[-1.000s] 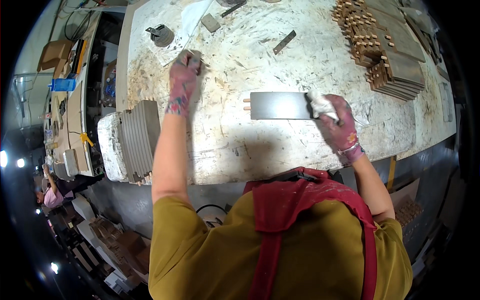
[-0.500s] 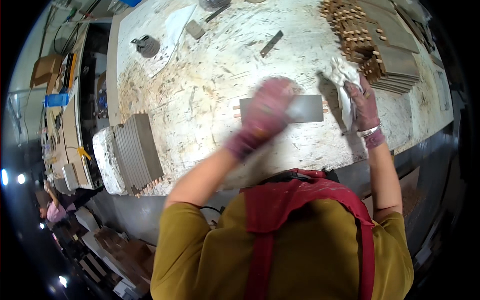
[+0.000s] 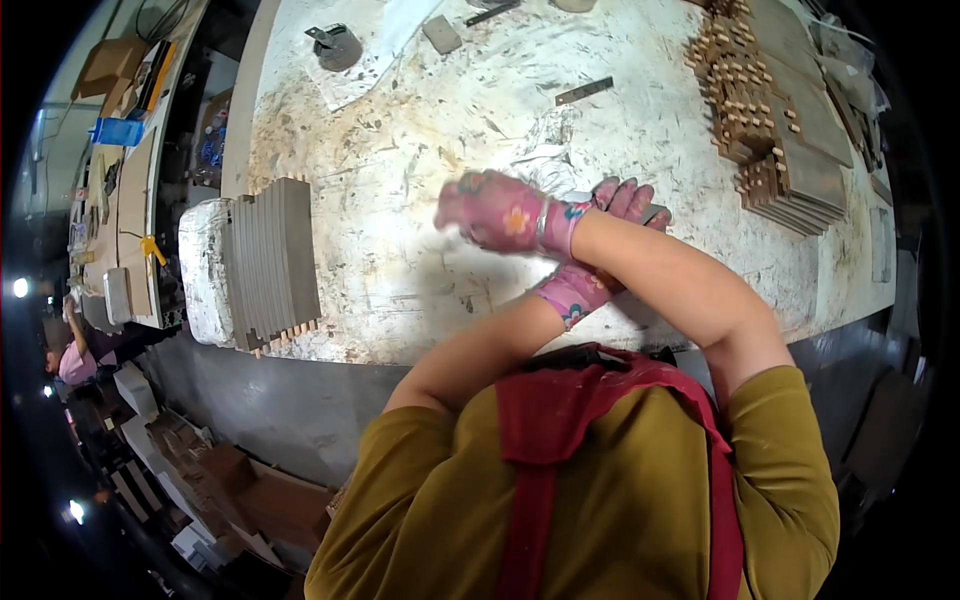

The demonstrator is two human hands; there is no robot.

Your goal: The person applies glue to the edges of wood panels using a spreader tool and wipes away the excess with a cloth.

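The right forearm [image 3: 680, 272], crossing over the left wrist [image 3: 578, 292], blocks the view and could jolt the grey board [image 3: 656, 214], mostly hidden at the left hand [image 3: 626, 198], which seems closed on it. The right hand's [image 3: 492, 214] grip I cannot tell. Twelve o'clock: ruler [image 3: 585, 91]; nine: stacked boards [image 3: 275, 262].
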